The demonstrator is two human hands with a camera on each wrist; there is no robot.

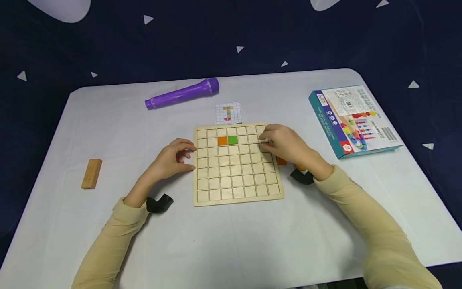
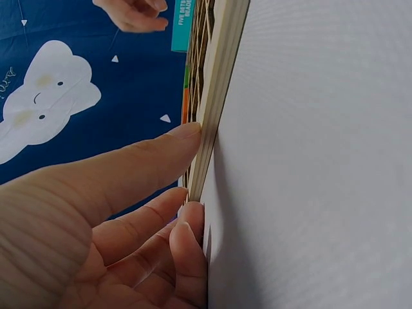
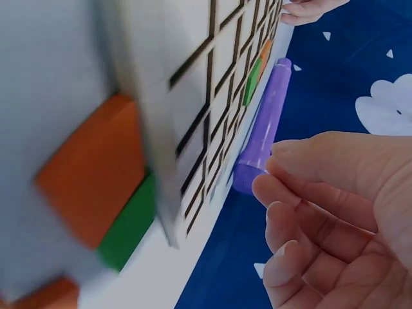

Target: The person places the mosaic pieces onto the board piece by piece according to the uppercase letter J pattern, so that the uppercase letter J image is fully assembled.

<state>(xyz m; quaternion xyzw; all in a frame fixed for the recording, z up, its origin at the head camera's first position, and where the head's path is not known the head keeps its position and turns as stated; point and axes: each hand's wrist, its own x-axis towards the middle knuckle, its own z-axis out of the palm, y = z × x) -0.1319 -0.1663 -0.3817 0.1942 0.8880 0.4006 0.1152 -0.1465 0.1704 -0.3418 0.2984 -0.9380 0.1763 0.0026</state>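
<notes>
A square wooden grid board lies on the table. An orange square tile and a green square tile sit side by side in its second row. My left hand touches the board's left edge with thumb and fingertips; in the left wrist view the thumb meets the rim. Above the right part of the board is my right hand, fingers loosely bent, with nothing visible between them. Orange tiles and a green piece lie beside the board's right edge, partly hidden by the right hand and wrist.
Behind the board lies a pattern card with a coloured figure on a grid. A purple microphone-shaped toy is near the back edge. At right lies a toy box; at left, a wooden block.
</notes>
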